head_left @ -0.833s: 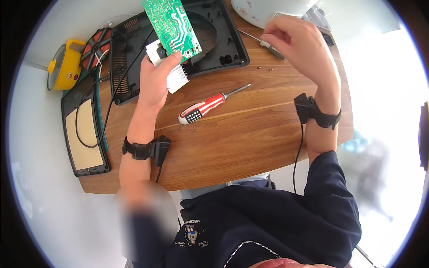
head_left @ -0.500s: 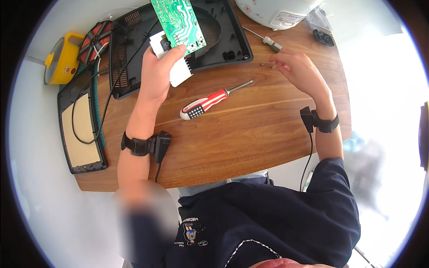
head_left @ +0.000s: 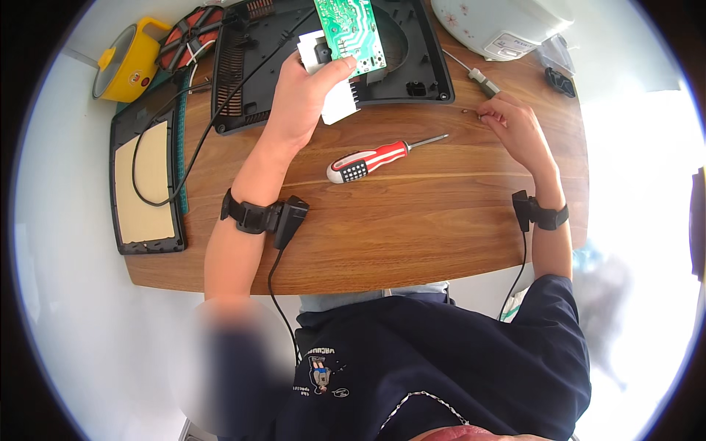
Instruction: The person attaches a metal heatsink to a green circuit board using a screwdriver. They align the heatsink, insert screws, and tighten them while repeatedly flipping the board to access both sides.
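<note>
My left hand (head_left: 301,99) is closed around a green circuit board (head_left: 353,33) with a pale metal heat sink (head_left: 340,103) attached, thumb pressed on the board's near edge. It holds them above a black plastic appliance housing (head_left: 276,62). At the right of the table, my right hand (head_left: 521,132) pinches with thumb and fingertips at what looks like a tiny screw (head_left: 480,116). Just left of the fingertips lies another small screw (head_left: 465,111). Between my hands rests a red, white and black screwdriver (head_left: 375,159), its shaft pointing right.
A second screwdriver with a grey handle (head_left: 483,83) lies beyond my right hand. At the back right stand a white appliance (head_left: 500,26) and a small black part (head_left: 560,82). Leftward are a yellow pot (head_left: 129,62), a round coil (head_left: 190,38), a black-framed panel (head_left: 143,191) and a black cable (head_left: 176,176).
The whole view has shifted, with things appearing farther right. My right fingertips have come down onto one of the small screws. The left hand keeps hold of the circuit board.
</note>
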Demonstrator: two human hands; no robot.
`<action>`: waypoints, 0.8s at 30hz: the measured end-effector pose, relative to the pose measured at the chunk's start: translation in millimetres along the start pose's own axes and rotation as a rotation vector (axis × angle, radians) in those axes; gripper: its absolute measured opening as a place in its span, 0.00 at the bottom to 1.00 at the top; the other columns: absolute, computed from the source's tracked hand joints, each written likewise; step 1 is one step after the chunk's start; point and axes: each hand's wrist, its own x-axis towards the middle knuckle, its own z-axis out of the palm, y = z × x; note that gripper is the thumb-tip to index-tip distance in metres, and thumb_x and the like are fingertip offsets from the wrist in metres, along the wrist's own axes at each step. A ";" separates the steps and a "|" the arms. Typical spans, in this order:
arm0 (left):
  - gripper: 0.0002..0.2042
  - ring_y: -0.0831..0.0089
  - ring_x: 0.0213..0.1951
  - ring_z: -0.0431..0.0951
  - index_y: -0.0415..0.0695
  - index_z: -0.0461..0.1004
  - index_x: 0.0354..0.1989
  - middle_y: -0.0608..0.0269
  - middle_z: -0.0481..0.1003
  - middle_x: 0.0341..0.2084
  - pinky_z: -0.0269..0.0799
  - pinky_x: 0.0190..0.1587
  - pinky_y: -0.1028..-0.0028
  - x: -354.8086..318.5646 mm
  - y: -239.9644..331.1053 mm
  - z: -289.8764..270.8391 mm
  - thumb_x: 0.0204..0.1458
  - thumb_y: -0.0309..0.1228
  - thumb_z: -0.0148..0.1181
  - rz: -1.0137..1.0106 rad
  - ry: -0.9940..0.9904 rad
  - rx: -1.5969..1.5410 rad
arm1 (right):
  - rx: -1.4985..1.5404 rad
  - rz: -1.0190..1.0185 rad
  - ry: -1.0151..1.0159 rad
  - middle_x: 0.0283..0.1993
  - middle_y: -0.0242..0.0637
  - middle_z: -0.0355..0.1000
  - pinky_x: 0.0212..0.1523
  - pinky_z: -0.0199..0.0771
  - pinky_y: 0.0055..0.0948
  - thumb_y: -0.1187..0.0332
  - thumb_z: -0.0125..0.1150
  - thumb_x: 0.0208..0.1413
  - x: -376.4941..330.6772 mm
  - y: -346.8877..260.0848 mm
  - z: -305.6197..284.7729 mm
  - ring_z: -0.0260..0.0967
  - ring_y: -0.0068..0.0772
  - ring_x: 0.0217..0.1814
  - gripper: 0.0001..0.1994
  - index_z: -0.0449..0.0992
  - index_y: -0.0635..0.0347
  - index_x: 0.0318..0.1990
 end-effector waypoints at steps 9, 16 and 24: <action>0.14 0.79 0.42 0.79 0.37 0.79 0.51 0.63 0.81 0.42 0.74 0.45 0.74 1.3 -1.3 1.2 0.58 0.29 0.65 0.010 0.018 0.003 | -0.047 -0.014 0.001 0.38 0.41 0.76 0.42 0.76 0.37 0.74 0.65 0.57 -0.4 -3.4 2.0 0.76 0.44 0.39 0.04 0.80 0.64 0.38; 0.15 0.78 0.43 0.79 0.37 0.78 0.52 0.62 0.81 0.43 0.75 0.47 0.73 2.4 -3.2 -0.9 0.57 0.29 0.65 -0.018 0.036 0.014 | -0.035 -0.043 0.002 0.37 0.40 0.75 0.42 0.76 0.37 0.73 0.65 0.58 -3.2 -2.6 0.9 0.76 0.43 0.39 0.04 0.80 0.63 0.39; 0.16 0.75 0.45 0.80 0.37 0.77 0.53 0.61 0.81 0.45 0.75 0.50 0.71 2.0 -0.4 1.9 0.57 0.27 0.65 -0.014 0.025 -0.005 | -0.022 -0.104 0.023 0.35 0.39 0.74 0.41 0.76 0.34 0.74 0.64 0.58 -3.8 2.4 2.2 0.76 0.41 0.38 0.04 0.81 0.62 0.40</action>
